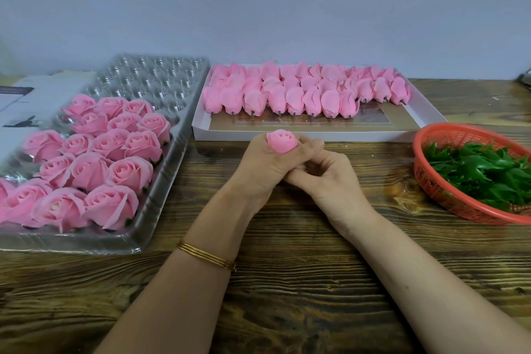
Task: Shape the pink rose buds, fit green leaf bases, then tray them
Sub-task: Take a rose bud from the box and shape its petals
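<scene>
You are partway through. Your left hand [258,165] grasps one pink bud [281,141] upright, fingers wrapped round it, over the middle of the desk [287,282]. Your right hand [327,174] curls beneath, touching the left fingers; I cannot tell whether it pinches anything. No green shows under this bud, so it likely still needs its leaf base. The clear tray [172,158] at the desk's left edge carries finished roses [109,149] in its near rows, its far cells bare. Many unshaped buds [304,89] lie in the white box [316,135] along the far edge; leaf bases [482,170] fill the red basket [436,190] at the right edge.
</scene>
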The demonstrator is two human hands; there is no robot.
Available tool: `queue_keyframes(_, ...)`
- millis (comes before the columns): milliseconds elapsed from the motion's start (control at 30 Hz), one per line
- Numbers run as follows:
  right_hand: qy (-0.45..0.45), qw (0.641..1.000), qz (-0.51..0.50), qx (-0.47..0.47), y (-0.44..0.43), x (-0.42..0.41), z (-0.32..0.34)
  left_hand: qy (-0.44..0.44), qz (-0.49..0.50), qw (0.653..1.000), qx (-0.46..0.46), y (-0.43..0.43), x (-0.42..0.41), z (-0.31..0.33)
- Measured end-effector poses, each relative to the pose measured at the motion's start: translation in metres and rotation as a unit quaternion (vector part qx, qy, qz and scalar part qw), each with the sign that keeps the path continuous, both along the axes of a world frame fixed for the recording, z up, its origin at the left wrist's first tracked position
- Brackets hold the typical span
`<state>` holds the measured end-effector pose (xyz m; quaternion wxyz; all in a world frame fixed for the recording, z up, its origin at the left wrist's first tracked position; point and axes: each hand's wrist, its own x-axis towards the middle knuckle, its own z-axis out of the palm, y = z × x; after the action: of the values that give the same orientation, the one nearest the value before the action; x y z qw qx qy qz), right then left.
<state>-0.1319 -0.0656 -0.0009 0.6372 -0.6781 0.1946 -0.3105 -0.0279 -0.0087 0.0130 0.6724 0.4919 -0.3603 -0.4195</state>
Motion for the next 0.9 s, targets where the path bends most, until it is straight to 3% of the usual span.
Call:
queue_keyframes(267,0.003,0.999,-0.034,-0.017,0.0006,0.0013,-0.0005,0.024,0.020,0.999,0.017,0.0017,-0.0034,0.0030)
queue_keyframes(567,-0.017,1.000,-0.017,0.014,-0.0014,0.0003,-0.0029,-0.008,-0.011,1.000,0.014,0.0034,-0.0010,0.0050)
queue_keyframes(900,-0.006,0.998,-0.052,0.041,0.0004,-0.0011,0.0027,0.001,0.057,0.998,0.012,-0.0007,-0.0010,0.0005)
